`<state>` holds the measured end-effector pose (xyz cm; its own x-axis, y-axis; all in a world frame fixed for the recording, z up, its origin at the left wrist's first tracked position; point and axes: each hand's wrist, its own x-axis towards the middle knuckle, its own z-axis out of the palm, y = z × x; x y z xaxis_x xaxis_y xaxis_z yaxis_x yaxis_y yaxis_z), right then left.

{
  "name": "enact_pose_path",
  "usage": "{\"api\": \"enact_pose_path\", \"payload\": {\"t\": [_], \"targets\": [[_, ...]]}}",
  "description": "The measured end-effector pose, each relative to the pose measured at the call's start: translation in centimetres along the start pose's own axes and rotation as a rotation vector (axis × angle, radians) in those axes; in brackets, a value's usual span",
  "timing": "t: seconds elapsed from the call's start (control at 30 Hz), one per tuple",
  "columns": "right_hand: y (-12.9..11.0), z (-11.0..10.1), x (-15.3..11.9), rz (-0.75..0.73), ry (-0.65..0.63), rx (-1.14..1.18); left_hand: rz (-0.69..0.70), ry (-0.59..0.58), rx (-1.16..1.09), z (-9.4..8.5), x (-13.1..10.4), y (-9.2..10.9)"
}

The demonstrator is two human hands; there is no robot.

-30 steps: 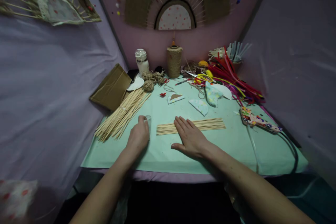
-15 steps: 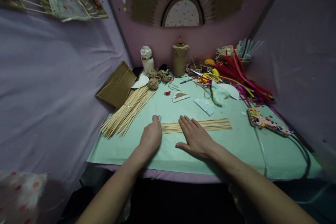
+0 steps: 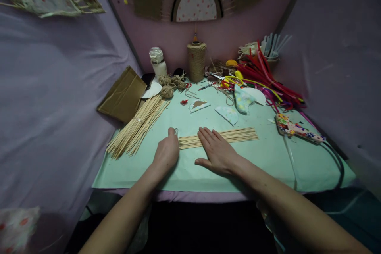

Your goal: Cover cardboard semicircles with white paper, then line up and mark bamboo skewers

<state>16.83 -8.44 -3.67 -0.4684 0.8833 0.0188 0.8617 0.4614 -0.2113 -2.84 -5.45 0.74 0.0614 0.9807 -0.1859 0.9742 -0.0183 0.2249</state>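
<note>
A flat row of thin bamboo sticks [image 3: 242,135] lies side by side across the pale green table cover. My right hand [image 3: 216,149] rests flat on the middle of the row, fingers stretched out and thumb apart. At the left ends of the sticks my left hand [image 3: 166,149] is closed, its thumb side up. A small clear object [image 3: 176,131] pokes out by its thumb; its kind is hard to make out. The hand hides the left stick ends.
A loose stick bundle [image 3: 138,125] and cardboard [image 3: 122,95] lie left. Behind are twine balls [image 3: 167,91], a twine spool [image 3: 196,62] and a bottle [image 3: 157,62]. Fabric pieces [image 3: 226,114], scissors [image 3: 230,80], red strips [image 3: 276,81] and a flowered glue gun [image 3: 297,129] with its cord lie right.
The view has shifted slightly, so the whole scene sits a little further left and higher. Both hands keep nearly the same places on the sticks.
</note>
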Motion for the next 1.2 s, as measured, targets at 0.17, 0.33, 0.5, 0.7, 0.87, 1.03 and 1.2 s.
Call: {"api": "enact_pose_path", "payload": {"t": [0.17, 0.33, 0.5, 0.7, 0.87, 1.03, 1.2], "targets": [[-0.1, -0.2, 0.0, 0.007, -0.017, -0.005, -0.003, 0.0, -0.007, 0.2, 0.0, 0.2], [-0.1, -0.3, 0.0, 0.009, -0.015, -0.003, -0.019, 0.012, -0.027, -0.4, 0.2, -0.7], [0.0, -0.2, -0.1, 0.007, -0.017, -0.018, -0.087, 0.142, -0.112, -1.9, 1.3, -4.0], [0.1, 0.2, -0.3, -0.025, 0.034, -0.061, -0.082, 0.235, 0.029, -1.8, 2.3, -6.1], [0.0, 0.3, -0.3, -0.033, 0.028, -0.095, -0.137, 0.368, 0.081, -1.9, 1.0, -5.4], [0.0, 0.1, 0.0, -0.027, -0.027, -0.104, 0.439, 0.266, -0.028, 0.3, -1.7, -0.2], [0.0, -0.1, 0.0, -0.035, -0.063, -0.135, 0.491, -0.022, -0.07, 3.5, -1.8, 3.5]]}}
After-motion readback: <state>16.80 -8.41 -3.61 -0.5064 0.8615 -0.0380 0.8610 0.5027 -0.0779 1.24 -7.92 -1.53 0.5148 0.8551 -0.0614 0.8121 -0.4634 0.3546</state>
